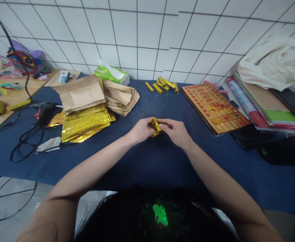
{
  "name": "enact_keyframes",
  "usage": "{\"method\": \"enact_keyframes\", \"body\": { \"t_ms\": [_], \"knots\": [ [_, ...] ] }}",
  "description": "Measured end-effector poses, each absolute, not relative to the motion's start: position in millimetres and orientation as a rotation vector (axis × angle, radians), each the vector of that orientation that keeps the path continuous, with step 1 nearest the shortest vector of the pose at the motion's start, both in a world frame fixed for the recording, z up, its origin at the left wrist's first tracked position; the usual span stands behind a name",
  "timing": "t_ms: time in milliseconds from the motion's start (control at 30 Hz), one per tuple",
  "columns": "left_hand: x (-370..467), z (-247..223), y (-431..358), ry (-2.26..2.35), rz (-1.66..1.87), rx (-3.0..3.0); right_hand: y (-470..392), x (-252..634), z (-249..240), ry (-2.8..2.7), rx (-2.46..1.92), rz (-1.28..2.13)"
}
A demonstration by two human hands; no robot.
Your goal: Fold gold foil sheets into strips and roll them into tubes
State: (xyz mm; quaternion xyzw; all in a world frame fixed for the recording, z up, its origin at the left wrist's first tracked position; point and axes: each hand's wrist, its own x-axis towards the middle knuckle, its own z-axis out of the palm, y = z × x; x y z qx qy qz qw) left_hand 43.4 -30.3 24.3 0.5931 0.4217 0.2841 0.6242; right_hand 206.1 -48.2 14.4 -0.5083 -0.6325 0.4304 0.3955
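Between my two hands, over the blue cloth (137,164), is a small folded piece of gold foil paper (156,127). My left hand (142,130) pinches its left side with thumb and fingers. From the right, my right hand (174,130) grips the other edge, its thumb and forefinger against the foil. Beyond them, near the wall, lies a loose group of rolled gold paper tubes (158,88). To the left, gold foil sheets (87,124) are stacked partly under brown paper sheets (80,92).
A hot glue gun (45,112) with a black cable lies at the left. Behind the papers stands a green tissue box (112,73). An orange-gold printed box (213,107) lies right, beside books (270,104) under a white cloth (276,64). A tiled wall borders the back.
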Motion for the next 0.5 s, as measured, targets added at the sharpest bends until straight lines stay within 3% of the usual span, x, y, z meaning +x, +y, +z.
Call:
{"method": "enact_keyframes", "body": {
  "t_ms": [267,500],
  "knots": [
    [44.7,24.6,-31.1,0.966,0.749,1.407,-49.2,205.5,10.9,-1.676,-1.066,1.131],
    [45.4,21.7,-31.0,1.058,0.76,1.457,-50.4,203.8,7.5,-1.868,-1.224,0.686]
  ]
}}
